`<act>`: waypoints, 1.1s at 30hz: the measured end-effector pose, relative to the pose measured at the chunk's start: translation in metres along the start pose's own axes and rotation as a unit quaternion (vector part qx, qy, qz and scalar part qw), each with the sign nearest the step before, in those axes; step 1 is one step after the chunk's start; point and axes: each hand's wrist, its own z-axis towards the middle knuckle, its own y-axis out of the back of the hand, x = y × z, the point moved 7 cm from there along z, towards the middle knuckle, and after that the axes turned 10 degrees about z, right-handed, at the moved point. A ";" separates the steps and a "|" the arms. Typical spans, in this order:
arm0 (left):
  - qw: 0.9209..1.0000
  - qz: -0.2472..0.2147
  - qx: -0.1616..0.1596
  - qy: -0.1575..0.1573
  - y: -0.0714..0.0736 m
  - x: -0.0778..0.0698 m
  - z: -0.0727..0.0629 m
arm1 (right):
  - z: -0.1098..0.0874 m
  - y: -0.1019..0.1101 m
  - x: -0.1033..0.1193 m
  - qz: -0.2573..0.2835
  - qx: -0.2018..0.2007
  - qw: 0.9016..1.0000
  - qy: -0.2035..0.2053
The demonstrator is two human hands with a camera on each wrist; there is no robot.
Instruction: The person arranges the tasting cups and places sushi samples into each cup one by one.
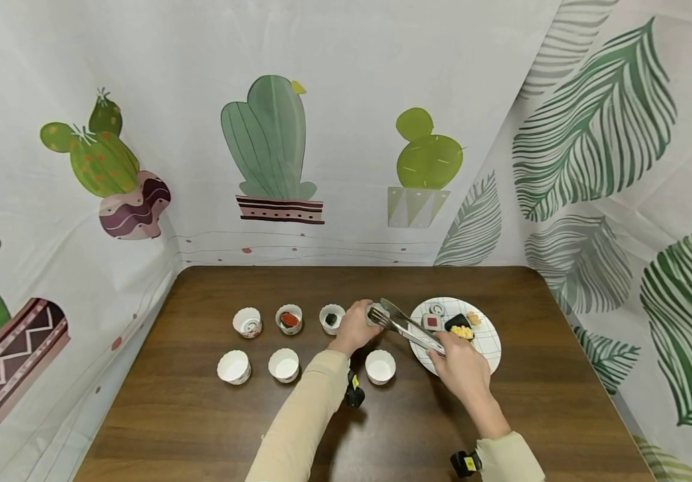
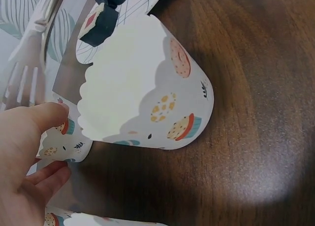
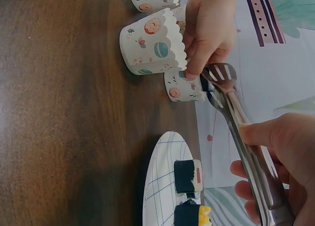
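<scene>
My left hand (image 1: 355,329) grips a white paper baking cup (image 2: 82,148) by its side, at the right end of the back row. In my right hand (image 1: 462,367) is a pair of metal tongs (image 3: 248,154), with slotted, fork-like tips. Those tips are at the mouth of the held cup. A dark piece shows by the tips; its kind is hard to tell. On the white plate (image 1: 490,345) under the right hand lie a square sushi roll with a red centre (image 1: 432,322), a small round roll (image 1: 437,309), a corn-topped sushi (image 1: 462,331) and an orange piece (image 1: 474,317).
Left along the back row stand cups holding a round roll (image 1: 251,327), a red-topped sushi (image 1: 289,319) and a dark piece (image 1: 330,319). Nearer me are more paper cups, one at far left (image 1: 234,367), one mid-left (image 1: 284,365) and one (image 1: 380,367) before the plate. A patterned cloth (image 1: 346,134) hangs behind the wooden table (image 1: 159,415).
</scene>
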 end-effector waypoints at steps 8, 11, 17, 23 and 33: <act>1.000 0.001 0.008 0.006 0.001 0.000 -0.001 | 0.000 0.000 -0.002 -0.003 0.003 1.000 -0.010; 1.000 -0.001 0.012 0.008 0.001 -0.001 -0.001 | -0.001 0.003 -0.003 -0.005 0.002 1.000 -0.017; 1.000 -0.005 0.017 0.013 -0.001 0.000 -0.001 | -0.004 0.008 -0.009 -0.011 -0.005 1.000 -0.026; 1.000 -0.013 0.021 0.018 -0.002 0.000 -0.001 | -0.008 0.017 -0.014 -0.027 -0.026 0.999 -0.015; 0.999 -0.022 0.028 0.024 -0.003 0.000 -0.001 | -0.017 0.030 -0.024 -0.051 -0.061 0.997 -0.005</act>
